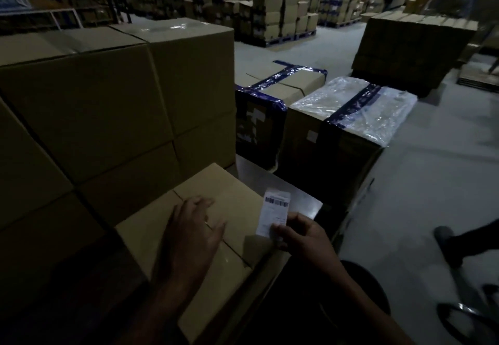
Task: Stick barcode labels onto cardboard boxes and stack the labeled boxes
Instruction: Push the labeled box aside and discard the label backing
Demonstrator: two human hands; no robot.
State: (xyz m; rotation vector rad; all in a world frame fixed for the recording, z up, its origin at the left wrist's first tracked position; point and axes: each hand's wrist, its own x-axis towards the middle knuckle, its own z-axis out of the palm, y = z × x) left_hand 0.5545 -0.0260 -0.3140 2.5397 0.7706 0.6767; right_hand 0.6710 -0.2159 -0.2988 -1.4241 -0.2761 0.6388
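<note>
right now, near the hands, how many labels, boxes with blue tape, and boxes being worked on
barcode label: 1
blue-taped boxes: 2
box under the left hand: 1
total: 4

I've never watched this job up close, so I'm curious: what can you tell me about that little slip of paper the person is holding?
The barcode label is a small white paper rectangle, taller than wide, with a dark barcode strip near its top and faint print below, too blurred to read. The right hand pinches its lower edge, holding it roughly upright, not yet stuck down. It hangs just past the right edge of the plain cardboard box, where the left hand lies flat on the top.
</note>
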